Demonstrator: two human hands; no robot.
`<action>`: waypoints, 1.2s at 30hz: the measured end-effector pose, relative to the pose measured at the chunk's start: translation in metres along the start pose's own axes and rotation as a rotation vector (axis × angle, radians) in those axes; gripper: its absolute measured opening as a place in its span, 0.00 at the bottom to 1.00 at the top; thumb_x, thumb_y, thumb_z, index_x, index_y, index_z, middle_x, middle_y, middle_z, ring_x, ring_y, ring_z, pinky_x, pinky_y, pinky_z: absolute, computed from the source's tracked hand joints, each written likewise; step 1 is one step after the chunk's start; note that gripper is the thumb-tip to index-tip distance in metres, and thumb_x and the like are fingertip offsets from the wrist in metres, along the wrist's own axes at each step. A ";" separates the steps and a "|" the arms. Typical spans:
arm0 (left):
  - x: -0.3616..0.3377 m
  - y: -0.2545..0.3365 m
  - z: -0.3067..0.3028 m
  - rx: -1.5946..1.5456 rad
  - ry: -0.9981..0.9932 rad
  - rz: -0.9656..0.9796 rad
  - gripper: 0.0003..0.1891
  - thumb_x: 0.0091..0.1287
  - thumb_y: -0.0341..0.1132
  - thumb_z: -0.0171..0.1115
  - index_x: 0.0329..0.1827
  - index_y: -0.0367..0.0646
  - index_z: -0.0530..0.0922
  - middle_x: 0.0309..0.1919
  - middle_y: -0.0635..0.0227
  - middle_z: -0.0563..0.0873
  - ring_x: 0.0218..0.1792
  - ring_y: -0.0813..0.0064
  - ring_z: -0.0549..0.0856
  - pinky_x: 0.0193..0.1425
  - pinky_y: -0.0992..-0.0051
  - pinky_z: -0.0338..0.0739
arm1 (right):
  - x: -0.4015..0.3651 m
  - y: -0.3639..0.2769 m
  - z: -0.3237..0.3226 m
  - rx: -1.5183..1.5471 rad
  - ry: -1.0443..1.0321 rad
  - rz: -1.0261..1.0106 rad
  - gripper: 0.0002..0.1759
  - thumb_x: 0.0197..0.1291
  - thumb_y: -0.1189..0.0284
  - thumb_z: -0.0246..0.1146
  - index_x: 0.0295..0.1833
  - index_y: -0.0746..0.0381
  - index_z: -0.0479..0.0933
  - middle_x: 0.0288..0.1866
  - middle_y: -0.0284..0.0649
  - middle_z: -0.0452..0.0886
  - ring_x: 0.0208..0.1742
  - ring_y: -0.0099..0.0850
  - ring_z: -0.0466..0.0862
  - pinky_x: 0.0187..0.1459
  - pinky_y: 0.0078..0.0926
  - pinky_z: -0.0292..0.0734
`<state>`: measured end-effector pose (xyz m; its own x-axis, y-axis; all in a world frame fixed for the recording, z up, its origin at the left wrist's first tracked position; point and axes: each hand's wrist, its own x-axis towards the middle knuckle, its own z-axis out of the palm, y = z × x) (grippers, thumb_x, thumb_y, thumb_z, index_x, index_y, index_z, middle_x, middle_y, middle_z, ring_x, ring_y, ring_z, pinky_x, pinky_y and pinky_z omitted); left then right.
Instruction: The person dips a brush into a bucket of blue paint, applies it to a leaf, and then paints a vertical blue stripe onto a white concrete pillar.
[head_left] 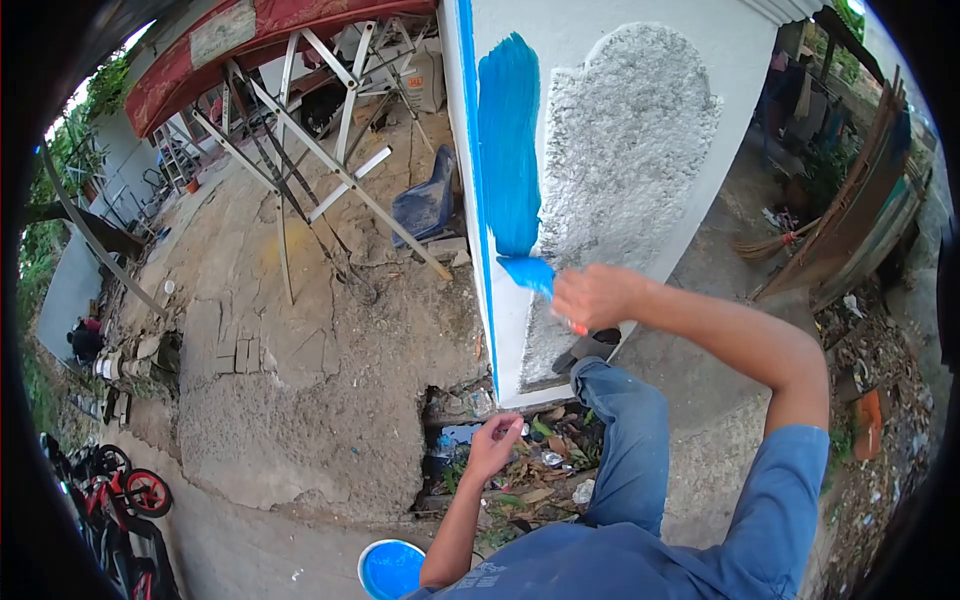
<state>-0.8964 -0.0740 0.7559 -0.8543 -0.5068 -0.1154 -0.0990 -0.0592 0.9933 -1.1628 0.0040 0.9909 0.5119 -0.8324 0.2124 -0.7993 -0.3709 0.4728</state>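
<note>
Evidently, our right hand [600, 297] was closed around the brush [527, 273], fingers and thumb pinching it near the bristles, an orange-red bit of handle showing beneath. The blue bristles lay at the lower end of a broad blue stroke [510, 150] on the white wall [575, 18], between its blue-edged corner and the rough raised patch [635, 130]. We judged this to be mid-coat, upper strip covered, lower strip bare; the next move seemed to call for a steady wrist, even pressure and clearance from the rough patch. Our left hand [492, 447] hung below, half curled around nothing visible; whether its fingertips met, we couldn't tell. Nearest it, lower down, stood the bucket [390, 543] of blue paint.
</note>
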 end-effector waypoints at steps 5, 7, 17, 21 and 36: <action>0.001 0.008 0.003 0.022 -0.028 -0.035 0.15 0.66 0.40 0.61 0.48 0.37 0.79 0.37 0.68 0.84 0.34 0.84 0.79 0.39 0.82 0.73 | 0.010 0.033 -0.055 -0.084 0.018 0.051 0.08 0.46 0.69 0.59 0.26 0.61 0.70 0.25 0.37 0.72 0.26 0.31 0.78 0.19 0.27 0.72; 0.002 0.008 0.005 0.036 -0.036 -0.035 0.16 0.66 0.40 0.61 0.48 0.37 0.79 0.37 0.68 0.84 0.33 0.84 0.79 0.39 0.82 0.73 | 0.015 0.044 -0.083 -0.213 0.090 0.057 0.13 0.50 0.67 0.64 0.24 0.61 0.69 0.24 0.35 0.69 0.25 0.28 0.74 0.16 0.24 0.68; -0.001 0.004 0.012 0.010 -0.054 0.006 0.15 0.66 0.40 0.61 0.48 0.37 0.79 0.38 0.68 0.85 0.38 0.82 0.80 0.40 0.81 0.73 | 0.028 0.069 -0.168 -0.595 0.331 0.065 0.09 0.46 0.70 0.61 0.24 0.62 0.69 0.22 0.34 0.68 0.25 0.27 0.74 0.16 0.22 0.69; -0.006 0.004 0.013 0.030 -0.061 0.038 0.15 0.66 0.40 0.61 0.47 0.37 0.79 0.38 0.67 0.85 0.38 0.82 0.81 0.41 0.80 0.73 | 0.019 0.050 -0.110 -0.504 0.232 0.095 0.07 0.43 0.71 0.59 0.23 0.60 0.68 0.21 0.34 0.66 0.23 0.28 0.72 0.17 0.23 0.67; -0.015 -0.002 0.001 -0.039 -0.036 -0.102 0.16 0.66 0.41 0.61 0.47 0.37 0.79 0.37 0.67 0.84 0.39 0.82 0.80 0.43 0.79 0.74 | -0.012 -0.019 -0.009 -0.053 0.075 0.166 0.10 0.49 0.67 0.61 0.26 0.62 0.70 0.24 0.38 0.72 0.26 0.32 0.77 0.21 0.27 0.73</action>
<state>-0.8841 -0.0653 0.7557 -0.8585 -0.4657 -0.2148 -0.1667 -0.1427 0.9756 -1.1514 0.0243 0.9869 0.3977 -0.8464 0.3541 -0.8583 -0.2069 0.4695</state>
